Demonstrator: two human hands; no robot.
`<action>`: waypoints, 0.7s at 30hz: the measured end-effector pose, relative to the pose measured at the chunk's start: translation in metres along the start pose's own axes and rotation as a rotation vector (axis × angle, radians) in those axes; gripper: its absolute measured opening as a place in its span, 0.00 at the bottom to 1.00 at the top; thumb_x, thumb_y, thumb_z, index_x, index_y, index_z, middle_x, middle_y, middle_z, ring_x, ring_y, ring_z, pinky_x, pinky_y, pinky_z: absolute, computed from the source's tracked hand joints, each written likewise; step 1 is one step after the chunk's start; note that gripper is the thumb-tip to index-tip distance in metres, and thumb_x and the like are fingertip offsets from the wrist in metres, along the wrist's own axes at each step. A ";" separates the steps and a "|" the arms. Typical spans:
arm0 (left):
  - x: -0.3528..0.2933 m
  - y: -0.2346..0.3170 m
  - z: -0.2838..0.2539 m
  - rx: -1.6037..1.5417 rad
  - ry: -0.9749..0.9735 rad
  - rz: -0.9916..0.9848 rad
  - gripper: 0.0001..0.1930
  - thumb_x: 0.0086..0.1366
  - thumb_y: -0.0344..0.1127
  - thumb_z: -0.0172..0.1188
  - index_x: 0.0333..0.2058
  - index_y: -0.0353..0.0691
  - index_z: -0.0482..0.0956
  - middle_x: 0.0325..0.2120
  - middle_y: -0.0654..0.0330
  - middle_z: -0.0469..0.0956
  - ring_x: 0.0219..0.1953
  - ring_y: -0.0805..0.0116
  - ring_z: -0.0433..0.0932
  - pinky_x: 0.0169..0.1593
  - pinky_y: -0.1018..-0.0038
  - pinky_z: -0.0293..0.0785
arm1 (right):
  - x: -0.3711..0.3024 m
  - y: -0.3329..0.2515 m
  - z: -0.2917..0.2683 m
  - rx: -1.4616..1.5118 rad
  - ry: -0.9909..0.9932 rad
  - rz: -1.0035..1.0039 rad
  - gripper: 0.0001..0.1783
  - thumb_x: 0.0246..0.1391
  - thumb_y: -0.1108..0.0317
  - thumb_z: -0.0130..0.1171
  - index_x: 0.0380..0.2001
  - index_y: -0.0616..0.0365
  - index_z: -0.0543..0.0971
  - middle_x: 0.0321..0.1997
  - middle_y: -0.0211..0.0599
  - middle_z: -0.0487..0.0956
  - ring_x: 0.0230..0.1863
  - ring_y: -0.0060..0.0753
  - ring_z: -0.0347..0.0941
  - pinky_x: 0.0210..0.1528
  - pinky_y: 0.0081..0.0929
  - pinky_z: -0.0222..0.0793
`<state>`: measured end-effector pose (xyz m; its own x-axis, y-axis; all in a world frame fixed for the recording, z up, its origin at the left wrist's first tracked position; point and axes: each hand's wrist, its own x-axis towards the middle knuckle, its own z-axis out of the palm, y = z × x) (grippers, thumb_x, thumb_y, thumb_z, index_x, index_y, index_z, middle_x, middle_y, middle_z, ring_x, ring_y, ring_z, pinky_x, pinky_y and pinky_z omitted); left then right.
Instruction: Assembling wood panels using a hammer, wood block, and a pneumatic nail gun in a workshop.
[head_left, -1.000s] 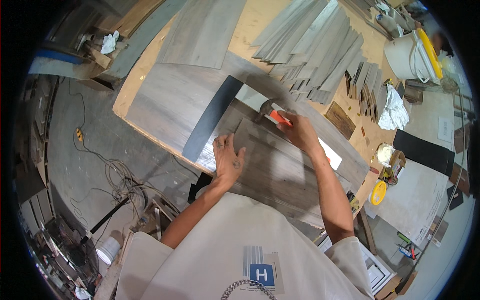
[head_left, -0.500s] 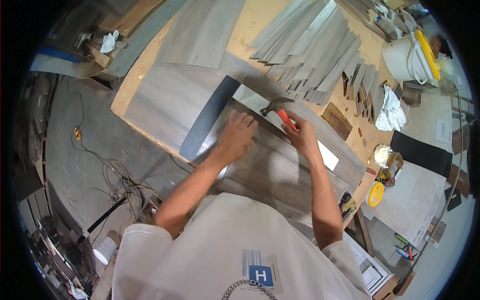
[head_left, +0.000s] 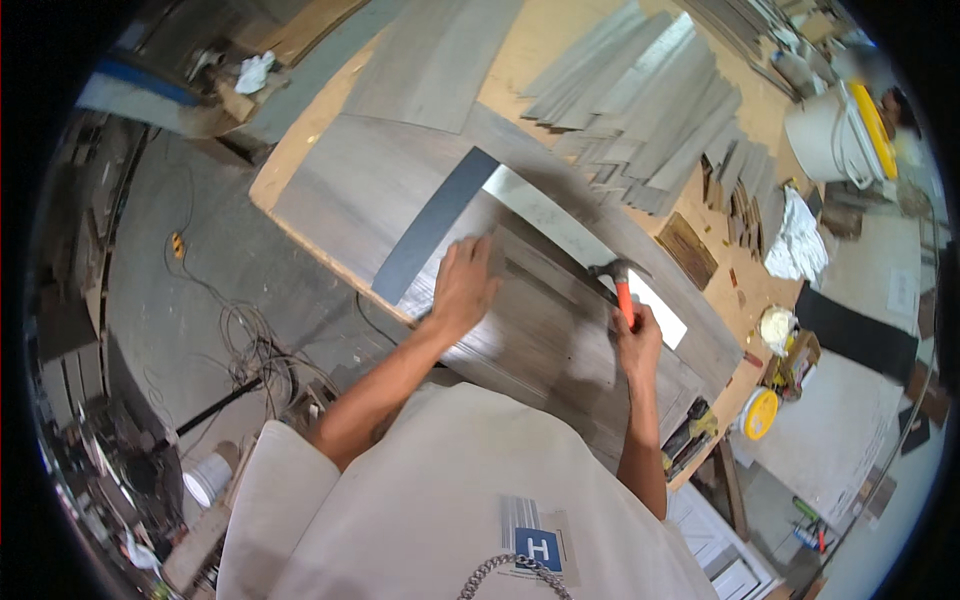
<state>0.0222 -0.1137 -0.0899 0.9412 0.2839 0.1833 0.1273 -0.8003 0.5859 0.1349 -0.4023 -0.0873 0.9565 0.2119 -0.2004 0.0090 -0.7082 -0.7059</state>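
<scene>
My right hand (head_left: 638,340) grips a claw hammer (head_left: 626,292) by its orange handle. The dark hammer head is over a long pale strip (head_left: 552,226), near its right part; whether it touches cannot be told. My left hand (head_left: 464,285), fingers stretched out and palm down, is on or just above a grey-brown wood-grain panel (head_left: 530,310). A dark grey strip (head_left: 436,225) runs beside that panel on the left and meets the pale strip at the far corner. Wider grey wood-grain boards (head_left: 345,185) lie underneath on the table.
Several thin grey planks (head_left: 650,110) are heaped at the far side of the table (head_left: 262,190). A white bucket with a yellow lid (head_left: 828,140), crumpled foil (head_left: 795,235) and a yellow-lidded tub (head_left: 758,414) are to the right. Coiled cables (head_left: 255,335) lie on the floor at left.
My right hand has carried the hammer rightward and nearer to me along the pale strip. My left hand has moved slightly, staying by the panel. The view has shifted a little.
</scene>
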 end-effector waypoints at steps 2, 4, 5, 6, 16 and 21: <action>-0.050 0.007 0.001 -0.049 0.002 -0.358 0.31 0.55 0.31 0.69 0.58 0.30 0.70 0.50 0.44 0.72 0.52 0.43 0.70 0.59 0.57 0.66 | -0.005 0.014 0.001 -0.031 -0.027 -0.056 0.15 0.60 0.62 0.64 0.40 0.64 0.78 0.23 0.39 0.77 0.25 0.31 0.71 0.31 0.31 0.68; -0.076 0.027 -0.003 -0.001 0.014 -0.489 0.30 0.56 0.31 0.68 0.57 0.30 0.71 0.50 0.43 0.72 0.52 0.43 0.70 0.58 0.57 0.67 | -0.004 0.021 -0.004 -0.069 -0.050 -0.108 0.15 0.60 0.61 0.63 0.38 0.64 0.78 0.23 0.40 0.77 0.26 0.32 0.72 0.32 0.32 0.68; -0.088 0.035 -0.005 0.036 0.009 -0.593 0.29 0.56 0.32 0.68 0.57 0.29 0.72 0.50 0.43 0.72 0.52 0.43 0.70 0.58 0.57 0.67 | -0.001 0.023 -0.006 -0.076 -0.068 -0.135 0.15 0.61 0.61 0.63 0.39 0.64 0.77 0.24 0.41 0.77 0.27 0.32 0.72 0.33 0.32 0.68; -0.100 0.040 -0.003 0.046 0.027 -0.619 0.29 0.56 0.32 0.68 0.57 0.29 0.72 0.50 0.43 0.72 0.52 0.43 0.70 0.58 0.57 0.67 | 0.001 0.023 -0.009 -0.084 -0.080 -0.158 0.15 0.61 0.60 0.63 0.39 0.64 0.77 0.25 0.42 0.77 0.27 0.33 0.72 0.34 0.31 0.69; -0.149 0.032 0.009 -0.458 0.334 -1.037 0.32 0.52 0.38 0.75 0.56 0.37 0.75 0.45 0.47 0.77 0.49 0.52 0.76 0.53 0.61 0.73 | 0.015 0.023 -0.002 -0.253 -0.137 -0.271 0.19 0.63 0.56 0.58 0.42 0.64 0.78 0.30 0.48 0.81 0.31 0.46 0.77 0.38 0.38 0.71; -0.168 0.035 0.019 -1.007 0.411 -1.081 0.33 0.58 0.25 0.70 0.61 0.49 0.69 0.30 0.65 0.70 0.36 0.71 0.77 0.37 0.73 0.81 | 0.009 -0.035 0.014 -0.135 -0.284 -0.553 0.19 0.63 0.59 0.59 0.45 0.67 0.77 0.31 0.57 0.79 0.33 0.51 0.78 0.40 0.39 0.71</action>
<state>-0.1258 -0.1991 -0.1150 0.3705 0.7340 -0.5692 0.2547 0.5090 0.8222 0.1393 -0.3661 -0.0746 0.6853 0.7281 -0.0163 0.5338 -0.5175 -0.6688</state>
